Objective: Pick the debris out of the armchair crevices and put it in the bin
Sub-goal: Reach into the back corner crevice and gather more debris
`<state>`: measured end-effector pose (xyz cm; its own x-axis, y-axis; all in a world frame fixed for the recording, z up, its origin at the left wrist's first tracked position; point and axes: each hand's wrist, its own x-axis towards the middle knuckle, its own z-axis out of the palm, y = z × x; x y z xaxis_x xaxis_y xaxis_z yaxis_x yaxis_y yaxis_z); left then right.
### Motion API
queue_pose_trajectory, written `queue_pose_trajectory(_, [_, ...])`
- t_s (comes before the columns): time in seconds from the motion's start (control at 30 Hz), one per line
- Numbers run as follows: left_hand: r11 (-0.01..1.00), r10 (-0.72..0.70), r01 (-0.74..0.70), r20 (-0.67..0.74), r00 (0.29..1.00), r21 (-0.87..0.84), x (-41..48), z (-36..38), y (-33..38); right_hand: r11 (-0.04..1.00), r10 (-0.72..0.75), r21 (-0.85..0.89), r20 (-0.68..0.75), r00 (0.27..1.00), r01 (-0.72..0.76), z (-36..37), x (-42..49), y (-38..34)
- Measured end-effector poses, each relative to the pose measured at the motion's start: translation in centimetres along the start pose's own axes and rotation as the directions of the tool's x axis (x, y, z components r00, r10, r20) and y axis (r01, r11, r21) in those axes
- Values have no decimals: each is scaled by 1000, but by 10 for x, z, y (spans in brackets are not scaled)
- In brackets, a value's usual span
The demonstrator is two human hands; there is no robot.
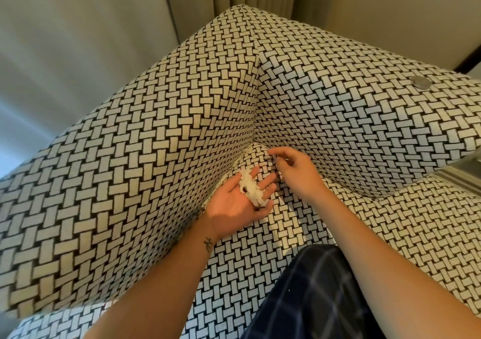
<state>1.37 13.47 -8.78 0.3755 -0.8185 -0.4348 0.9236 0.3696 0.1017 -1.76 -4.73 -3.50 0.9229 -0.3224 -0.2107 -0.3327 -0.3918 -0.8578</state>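
R hand (295, 172) fingers curled at the seat-corner crevice (235, 165); can't tell if they pinch anything. L hand (234, 208) palm-up, fingers relaxed, cradling crumpled white paper debris (253, 191). Black-and-cream woven armchair (130, 156): pale bits seem left in crevice. Bin unseen, so prob. mid-collection, binning still to do.

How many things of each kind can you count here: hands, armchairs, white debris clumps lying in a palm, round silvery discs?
hands: 2, left hand and right hand
armchair: 1
white debris clump: 1, in the left palm
round silvery disc: 1, on the armchair
Total: 5
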Motion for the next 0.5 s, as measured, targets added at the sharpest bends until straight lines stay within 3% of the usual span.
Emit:
queue_pose_trajectory(0.13, [997,-24,23,-21,999,-69,-7,-3,-4,990,-5,-141,93,996,18,15,22,-4])
queue_pose_trajectory(0.33, [998,-46,49,-61,997,50,2,-5,-4,950,88,-312,186,979,-26,40,59,-5])
queue_pose_trajectory(0.5, [996,-83,85,-40,996,32,4,-11,-7,860,103,-509,258,961,45,48,80,-8])
